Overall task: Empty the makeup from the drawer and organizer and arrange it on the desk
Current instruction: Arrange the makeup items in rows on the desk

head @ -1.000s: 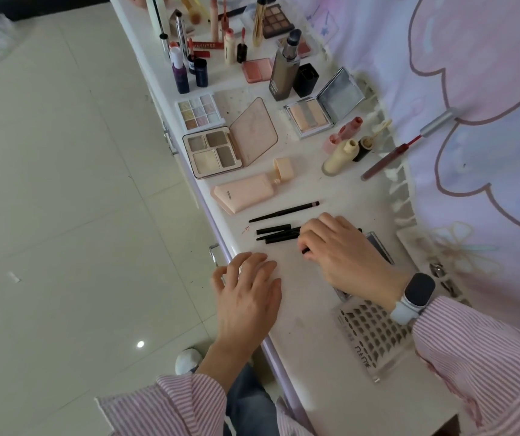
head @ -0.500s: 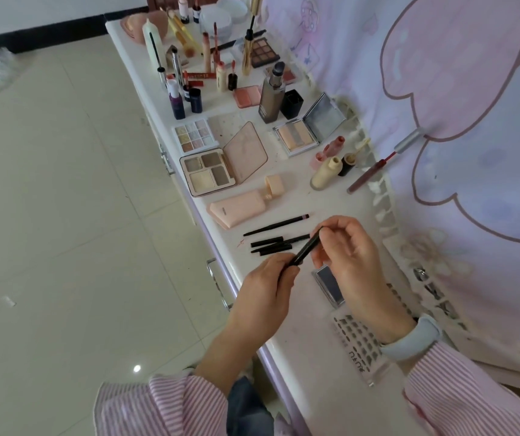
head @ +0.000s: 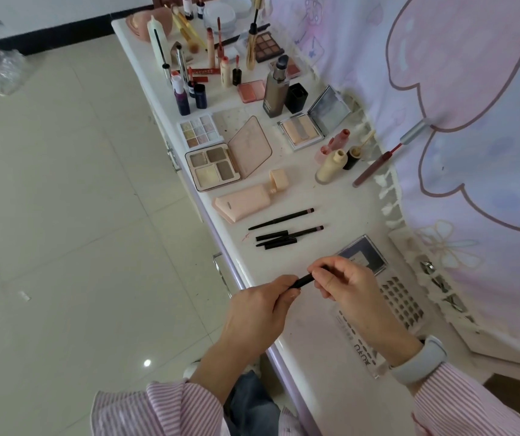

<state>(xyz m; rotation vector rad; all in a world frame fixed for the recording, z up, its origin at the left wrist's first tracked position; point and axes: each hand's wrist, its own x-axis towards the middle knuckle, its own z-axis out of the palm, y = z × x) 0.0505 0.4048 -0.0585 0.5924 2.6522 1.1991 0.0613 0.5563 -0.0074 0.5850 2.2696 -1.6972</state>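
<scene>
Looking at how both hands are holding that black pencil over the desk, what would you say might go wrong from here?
1. Both hands, left hand and right hand, pinch the black pencil near the desk edge; a slip could drop it to the floor.
2. Setting it down carelessly might scatter the black pencils lying loose nearby.
3. The right sleeve could drag the false-lash tray.

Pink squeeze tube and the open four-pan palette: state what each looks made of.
Pink squeeze tube: soft matte plastic, judging by its flattened crimped end. Open four-pan palette: probably rigid plastic with a satin finish; the pans hold pressed powder.
</scene>
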